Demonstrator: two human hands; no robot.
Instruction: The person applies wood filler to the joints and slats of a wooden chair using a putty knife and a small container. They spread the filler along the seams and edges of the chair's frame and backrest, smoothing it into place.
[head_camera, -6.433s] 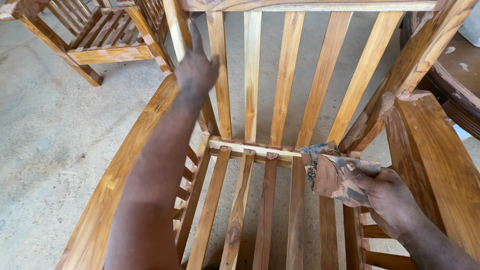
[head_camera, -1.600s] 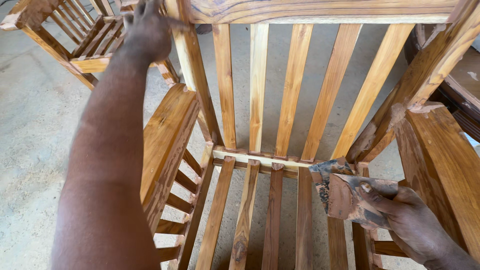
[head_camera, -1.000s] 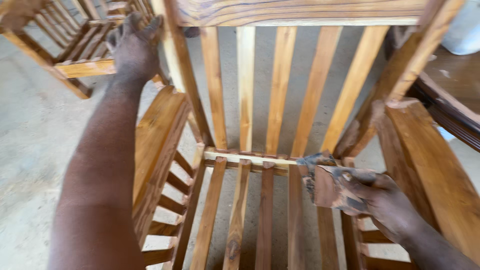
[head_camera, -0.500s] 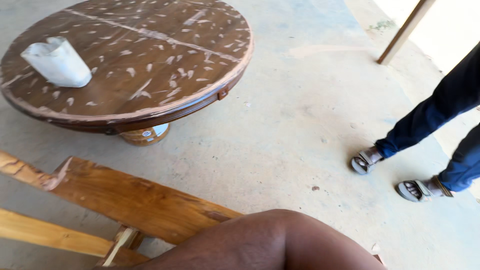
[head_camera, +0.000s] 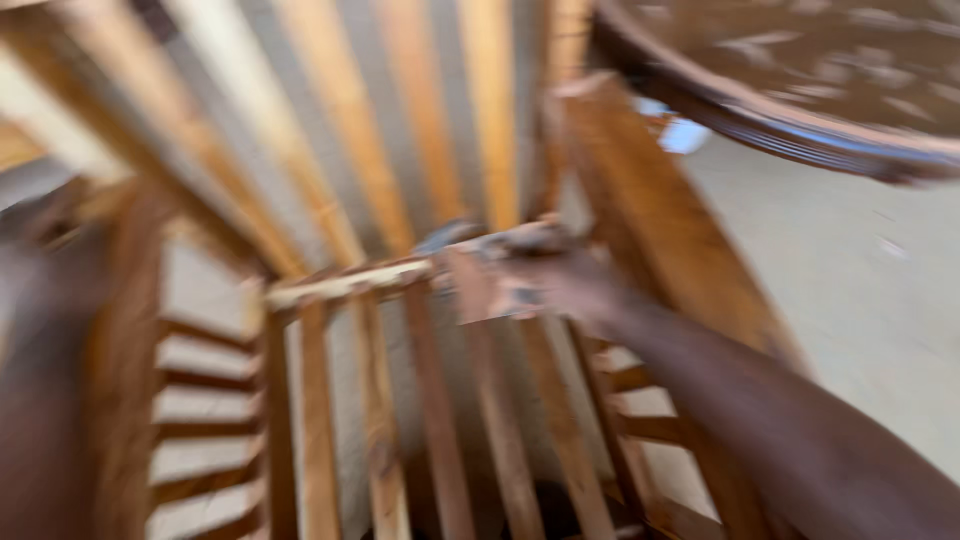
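The frame is smeared by motion. A slatted wooden chair (head_camera: 380, 280) fills the view from above. My right hand (head_camera: 560, 285) reaches in from the lower right and rests at the crossbar where the back slats meet the seat. It grips a brownish sanding pad (head_camera: 490, 290) pressed on the wood. My left arm (head_camera: 45, 400) is a dark blur along the left edge beside the chair's armrest (head_camera: 125, 330). Its hand is lost in the blur.
A round wooden table with a worn top (head_camera: 790, 130) stands at the upper right, close to the chair's right armrest (head_camera: 650, 210). Grey concrete floor (head_camera: 860, 310) shows at the right, and a white object (head_camera: 685, 135) lies under the table's edge.
The view swung away to the round table and another person's sandalled feet, then back to the chair. My right hand stays at the crossbar with the pad.
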